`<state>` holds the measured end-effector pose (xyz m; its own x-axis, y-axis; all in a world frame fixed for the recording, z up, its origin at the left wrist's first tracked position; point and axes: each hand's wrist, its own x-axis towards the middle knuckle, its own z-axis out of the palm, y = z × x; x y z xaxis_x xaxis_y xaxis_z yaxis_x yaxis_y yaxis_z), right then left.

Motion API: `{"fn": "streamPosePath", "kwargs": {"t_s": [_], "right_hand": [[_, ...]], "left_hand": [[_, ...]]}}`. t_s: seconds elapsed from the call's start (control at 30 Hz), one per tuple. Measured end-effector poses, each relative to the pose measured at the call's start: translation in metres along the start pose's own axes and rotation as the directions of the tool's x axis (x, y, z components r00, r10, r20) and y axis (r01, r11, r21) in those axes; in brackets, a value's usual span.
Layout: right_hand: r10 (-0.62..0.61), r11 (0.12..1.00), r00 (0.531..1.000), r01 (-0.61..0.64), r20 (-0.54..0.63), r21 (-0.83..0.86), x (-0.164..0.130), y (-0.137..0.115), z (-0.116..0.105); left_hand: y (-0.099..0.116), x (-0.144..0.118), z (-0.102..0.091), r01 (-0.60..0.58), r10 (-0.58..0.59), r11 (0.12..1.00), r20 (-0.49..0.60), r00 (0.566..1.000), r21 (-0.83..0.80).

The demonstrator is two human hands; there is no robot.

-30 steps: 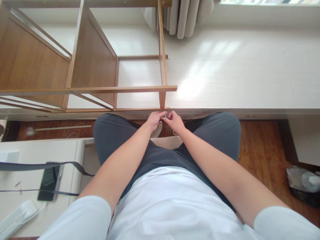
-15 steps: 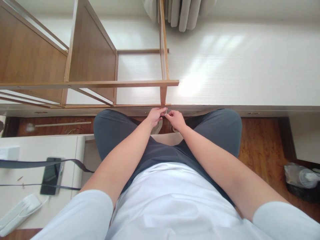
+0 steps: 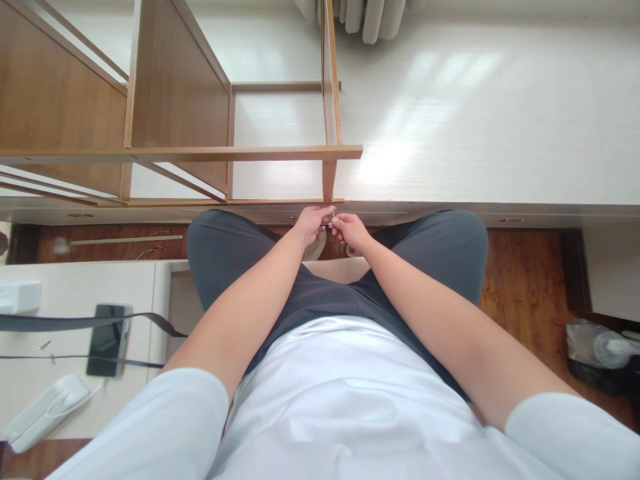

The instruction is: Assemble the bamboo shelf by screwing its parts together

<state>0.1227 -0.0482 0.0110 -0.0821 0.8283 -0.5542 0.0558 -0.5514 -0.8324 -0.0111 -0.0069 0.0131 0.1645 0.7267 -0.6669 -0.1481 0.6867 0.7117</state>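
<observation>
A wooden shelf rack (image 3: 280,153) lies on its side on the white surface, its end close to my hands. Just below its nearest rail, my right hand (image 3: 350,230) pinches a thin silver rod (image 3: 333,214), which looks like a small hex key. My left hand (image 3: 312,223) is right beside it, fingers closed together and reaching toward the rod and the rack's end. Whatever lies between the left fingers is too small to make out. Both hands are above the gap between my knees.
The white surface (image 3: 450,153) extends right of the rack, with a pale radiator (image 3: 373,23) behind. On the low table (image 3: 135,280) at left lie a phone (image 3: 107,340), a white power strip (image 3: 47,413) and small metal bits. A bag (image 3: 600,347) is on the right.
The view has tipped slightly, so the rack and table sit a little higher. Both hands stay together at the rack's end, with small finger movements around the silver rod.
</observation>
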Motion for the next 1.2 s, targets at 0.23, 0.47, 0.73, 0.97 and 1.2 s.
{"fn": "streamPosePath", "kwargs": {"t_s": [0.23, 0.47, 0.73, 0.97, 1.2], "right_hand": [[-0.047, 0.996, 0.999, 0.046, -0.015, -0.082, -0.0008, 0.0011, -0.0006], [-0.132, 0.971, 0.991, 0.123, -0.032, -0.206, -0.0004, 0.0031, -0.0039], [-0.140, 0.960, 0.990, 0.127, -0.033, -0.250, 0.0017, 0.0055, -0.0055], [-0.120, 0.964, 0.992, 0.109, -0.031, -0.244, 0.0051, 0.0077, -0.0043], [-0.048, 0.981, 0.999, 0.045, -0.014, -0.187, 0.0015, 0.0021, -0.0022]], "left_hand": [[0.0037, -0.0033, 0.0014, 0.012, -0.012, 1.000, 0.000, 1.000, 0.013], [0.0058, -0.0052, 0.0034, 0.013, -0.012, 1.000, -0.008, 1.000, 0.016], [0.0076, -0.0079, 0.0048, 0.024, -0.024, 0.999, -0.012, 1.000, 0.029], [0.0070, -0.0081, 0.0042, 0.037, -0.037, 0.998, -0.016, 0.999, 0.041], [0.0062, -0.0073, 0.0035, 0.027, -0.026, 0.998, -0.023, 0.999, 0.061]]}}
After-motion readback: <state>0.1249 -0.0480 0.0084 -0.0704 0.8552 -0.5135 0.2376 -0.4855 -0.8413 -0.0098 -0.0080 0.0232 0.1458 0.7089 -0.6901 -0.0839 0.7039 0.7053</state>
